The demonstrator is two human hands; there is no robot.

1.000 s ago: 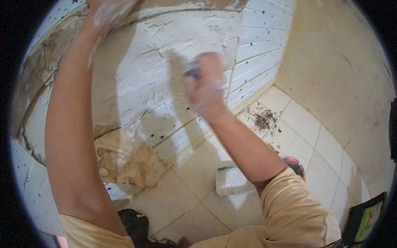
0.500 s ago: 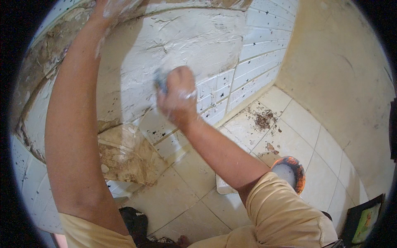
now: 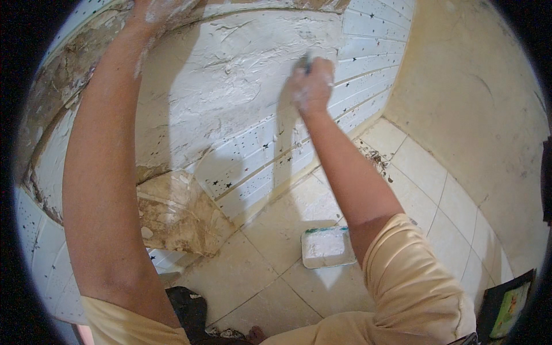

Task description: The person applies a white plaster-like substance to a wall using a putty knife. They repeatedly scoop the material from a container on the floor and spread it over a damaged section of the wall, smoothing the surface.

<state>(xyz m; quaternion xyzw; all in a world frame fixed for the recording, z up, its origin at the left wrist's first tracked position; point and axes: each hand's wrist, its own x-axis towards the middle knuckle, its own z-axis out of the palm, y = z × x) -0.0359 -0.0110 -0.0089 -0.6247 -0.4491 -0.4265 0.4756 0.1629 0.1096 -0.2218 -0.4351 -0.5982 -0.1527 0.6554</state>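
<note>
My right hand [image 3: 313, 85], smeared white, is closed on a small blue-grey tool [image 3: 307, 62] blurred by motion, its kind hard to make out. It is at the right end of a wide white plaster coat [image 3: 230, 86] on the wall, with ridges and streaks in it. Along the upper left my left arm reaches up, and my left hand [image 3: 158, 10], also smeared white, is cut off by the top edge with its fingers out of sight. White panels with dark stars [image 3: 368, 57] border the plaster to the right and below.
A shallow tray [image 3: 329, 248] of white paste stands on the tiled floor [image 3: 259, 247]. Brown debris [image 3: 376, 161] lies by the wall. A torn brown-stained sheet [image 3: 178, 213] juts out low on the left. A plain beige wall [image 3: 466, 103] rises at right.
My right hand has moved up and right across the plaster with the tool. My forearm now uncovers the tray and covers the orange-rimmed bucket. My left arm has barely moved.
</note>
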